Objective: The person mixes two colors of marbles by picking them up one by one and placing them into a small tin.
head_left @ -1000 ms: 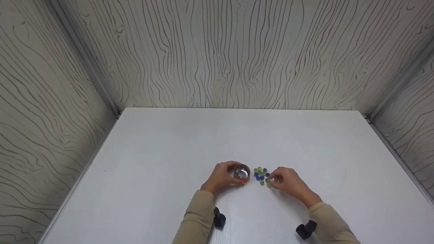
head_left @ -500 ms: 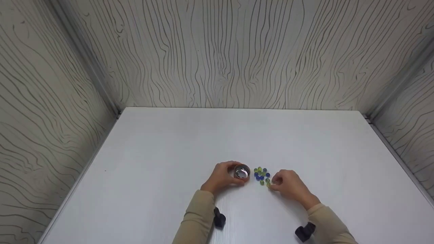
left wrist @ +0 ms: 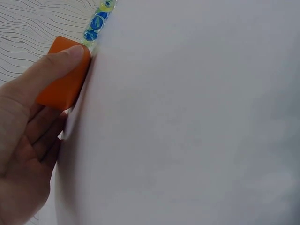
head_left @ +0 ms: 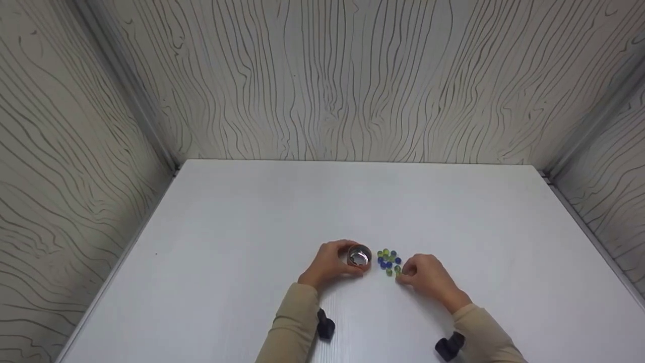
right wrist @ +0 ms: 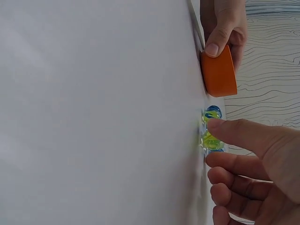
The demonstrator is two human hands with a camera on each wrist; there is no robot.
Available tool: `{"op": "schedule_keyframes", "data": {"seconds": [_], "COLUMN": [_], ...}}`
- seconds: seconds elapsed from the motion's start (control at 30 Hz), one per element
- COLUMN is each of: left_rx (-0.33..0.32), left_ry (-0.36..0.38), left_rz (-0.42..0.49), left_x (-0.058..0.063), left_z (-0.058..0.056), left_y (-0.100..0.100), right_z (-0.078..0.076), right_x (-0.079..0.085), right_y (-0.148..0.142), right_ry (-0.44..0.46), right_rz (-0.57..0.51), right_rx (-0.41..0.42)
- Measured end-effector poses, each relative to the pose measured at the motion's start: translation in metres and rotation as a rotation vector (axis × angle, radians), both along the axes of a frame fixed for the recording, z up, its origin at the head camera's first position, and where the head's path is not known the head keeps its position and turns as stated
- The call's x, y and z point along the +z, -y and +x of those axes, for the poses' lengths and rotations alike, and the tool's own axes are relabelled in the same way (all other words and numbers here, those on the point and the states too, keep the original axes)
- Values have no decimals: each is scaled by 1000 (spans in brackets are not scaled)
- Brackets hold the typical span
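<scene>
My left hand (head_left: pixel 330 262) grips a small bowl (head_left: pixel 359 255), silvery inside, from its left side. In the left wrist view the bowl's outside (left wrist: pixel 65 75) is plain orange, with the thumb lying across it. Just right of the bowl, several blue and yellow-green glass marbles (head_left: pixel 387 258) sit in a loose cluster on the white table. At the cluster's near right edge, my right hand (head_left: pixel 428 277) has thumb and index finger on either side of a yellow-green marble (right wrist: pixel 212 140). The other right fingers are bent and hold nothing.
The white tabletop (head_left: pixel 252 212) runs back to a wall (head_left: pixel 322 91) with a wood-line pattern. Side walls with the same pattern stand at left and right. A black wrist camera (head_left: pixel 325 326) is on the left sleeve, another camera (head_left: pixel 448 347) on the right.
My right hand has come down from the cluster's right edge to the nearest yellow-green marble, then slightly left, fingers closing about it. My left hand and the bowl have stayed still.
</scene>
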State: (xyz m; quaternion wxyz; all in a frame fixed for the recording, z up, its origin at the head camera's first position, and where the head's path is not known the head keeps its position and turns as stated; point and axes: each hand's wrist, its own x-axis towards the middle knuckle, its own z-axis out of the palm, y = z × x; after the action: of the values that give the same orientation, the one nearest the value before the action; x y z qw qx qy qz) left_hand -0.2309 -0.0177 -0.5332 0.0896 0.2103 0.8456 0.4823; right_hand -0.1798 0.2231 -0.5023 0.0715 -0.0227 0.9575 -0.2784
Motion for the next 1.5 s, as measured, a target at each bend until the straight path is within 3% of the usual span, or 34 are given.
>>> {"op": "schedule_keyframes", "data": {"seconds": [0.3,0.57,0.97,1.5], "left_rx": [-3,19,26,22], "left_ry": [-26,18,35,38], "left_rz": [-14,9,10,7], "left_x": [-2,-3,-6,-1], "left_z": [0,0,1,1], "left_y": [0,0,-1,-1], "right_z": [0,1,1,2], "right_x": [0,1,0,2], "right_y": [0,1,1,2], "right_ry": [-12,-35,-2,-36], "right_rz": [13,20,17,0], "right_rx": [2,19,6,35]}}
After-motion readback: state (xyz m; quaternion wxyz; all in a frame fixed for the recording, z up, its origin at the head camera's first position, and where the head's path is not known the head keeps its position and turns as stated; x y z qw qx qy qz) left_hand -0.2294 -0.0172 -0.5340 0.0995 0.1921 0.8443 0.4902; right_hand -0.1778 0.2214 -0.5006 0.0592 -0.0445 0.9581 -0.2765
